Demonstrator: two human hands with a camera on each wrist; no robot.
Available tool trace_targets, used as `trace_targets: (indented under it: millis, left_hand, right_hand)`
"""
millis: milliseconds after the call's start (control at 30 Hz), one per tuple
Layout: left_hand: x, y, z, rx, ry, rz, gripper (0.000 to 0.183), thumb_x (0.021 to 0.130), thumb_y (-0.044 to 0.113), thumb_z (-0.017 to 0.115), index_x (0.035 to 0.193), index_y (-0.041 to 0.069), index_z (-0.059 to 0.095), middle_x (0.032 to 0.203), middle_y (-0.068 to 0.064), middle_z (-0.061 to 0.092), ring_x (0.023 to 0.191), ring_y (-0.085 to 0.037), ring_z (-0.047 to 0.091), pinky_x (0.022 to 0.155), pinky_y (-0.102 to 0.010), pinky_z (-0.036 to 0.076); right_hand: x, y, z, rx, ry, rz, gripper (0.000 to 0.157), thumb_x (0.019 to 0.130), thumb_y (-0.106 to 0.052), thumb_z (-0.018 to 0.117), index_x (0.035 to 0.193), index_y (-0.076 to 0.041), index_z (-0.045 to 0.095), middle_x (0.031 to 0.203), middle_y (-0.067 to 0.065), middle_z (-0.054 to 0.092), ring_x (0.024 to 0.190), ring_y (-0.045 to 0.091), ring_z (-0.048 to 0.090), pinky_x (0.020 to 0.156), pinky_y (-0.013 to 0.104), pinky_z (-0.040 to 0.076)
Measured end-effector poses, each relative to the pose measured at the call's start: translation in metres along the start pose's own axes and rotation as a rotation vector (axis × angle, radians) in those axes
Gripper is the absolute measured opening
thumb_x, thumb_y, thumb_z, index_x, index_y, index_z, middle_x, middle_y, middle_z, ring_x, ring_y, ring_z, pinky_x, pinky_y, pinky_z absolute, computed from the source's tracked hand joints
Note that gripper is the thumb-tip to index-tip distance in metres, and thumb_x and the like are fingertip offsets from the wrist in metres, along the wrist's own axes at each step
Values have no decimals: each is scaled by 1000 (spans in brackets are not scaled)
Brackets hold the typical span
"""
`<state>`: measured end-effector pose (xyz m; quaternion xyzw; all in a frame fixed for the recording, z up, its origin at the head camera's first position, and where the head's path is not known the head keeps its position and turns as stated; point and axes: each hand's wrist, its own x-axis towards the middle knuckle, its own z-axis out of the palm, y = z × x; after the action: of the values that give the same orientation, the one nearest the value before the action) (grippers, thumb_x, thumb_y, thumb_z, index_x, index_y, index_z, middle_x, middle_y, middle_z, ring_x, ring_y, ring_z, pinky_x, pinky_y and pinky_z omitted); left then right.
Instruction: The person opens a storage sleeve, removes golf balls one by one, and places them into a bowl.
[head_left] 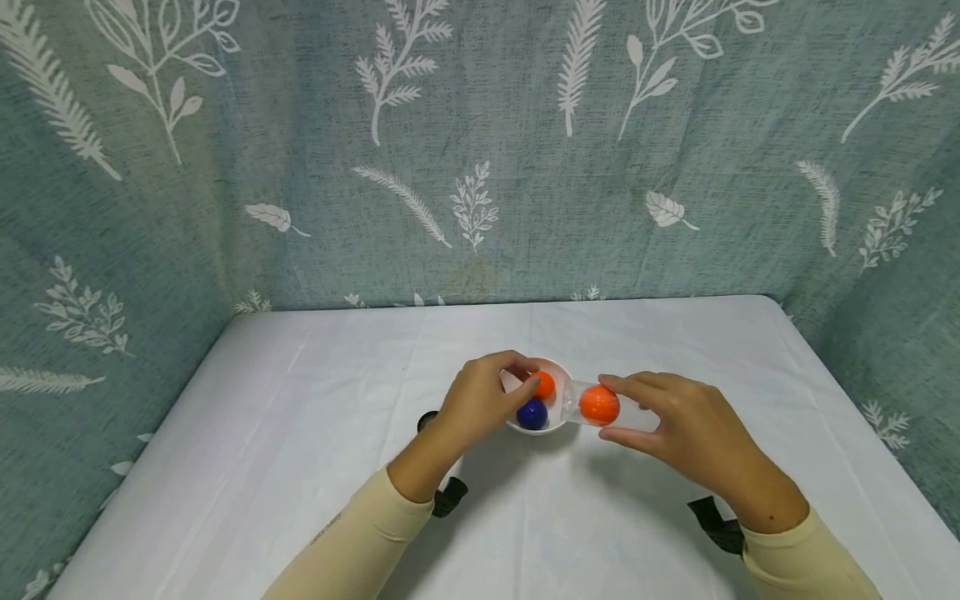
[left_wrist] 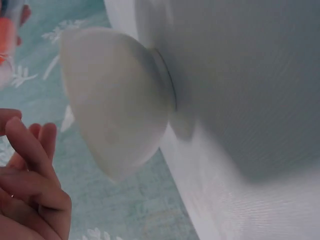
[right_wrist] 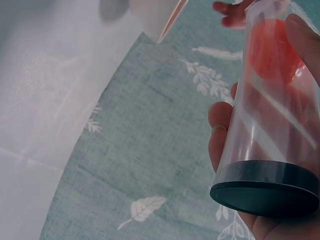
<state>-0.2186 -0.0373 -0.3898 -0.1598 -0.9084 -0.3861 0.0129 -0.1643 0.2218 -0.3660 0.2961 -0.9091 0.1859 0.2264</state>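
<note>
A small white bowl [head_left: 557,410] with a pinkish inside stands on the table, its outer wall [left_wrist: 117,100] filling the middle of the left wrist view. In it are an orange ball [head_left: 543,386] and a dark blue ball [head_left: 532,414]. My left hand [head_left: 487,392] hovers over the bowl's left side, fingers loosely bent by the orange ball; nothing shows between them in the left wrist view. My right hand [head_left: 675,421] grips a clear plastic tube [right_wrist: 260,130] with a black cap [right_wrist: 267,192], its far end beside the bowl's right rim. Another orange ball [head_left: 599,405] sits inside the tube.
A white cloth covers the table [head_left: 330,392]. Behind and at the sides hangs a green-grey curtain [head_left: 315,150] with white leaf prints. Black straps [head_left: 718,527] hang at both wrists.
</note>
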Motion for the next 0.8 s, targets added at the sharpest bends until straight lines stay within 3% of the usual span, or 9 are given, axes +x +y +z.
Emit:
trace_targets:
  millis: [200,400,633,800]
  left_hand:
    - [-16,-1,-4,-180,4,39,12,93,25,72,102,17,74,99,7,73,75,-18,60,63,-23,49]
    - [-28,-3,-3,-346,-30,52,17,93,22,73,107,13,74,97,4,72,51,-14,52,48,-25,46]
    - [-34,1,3,-487,-102,61,15,92,21,74,106,16,74,93,-3,69,51,-11,51,49,-22,44]
    - [-34,1,8,-527,-154,38,19,91,21,74,108,12,75,93,-10,70,53,-11,53,52,-23,49]
  right_hand:
    - [1,-2,-2,11,33,-30,59,64,-33,94,117,-17,75,98,-1,76,71,10,63,59,26,54]
    - [1,-3,-1,11,21,-29,60,63,-34,93,117,-16,75,98,0,76,73,9,63,60,27,55]
    - [-1,-5,0,-2,7,-37,59,67,-43,90,118,-16,75,97,0,75,74,9,64,61,27,56]
    - [-1,-6,0,-1,-8,-37,59,72,-50,85,119,-17,74,99,2,76,79,14,70,65,32,59]
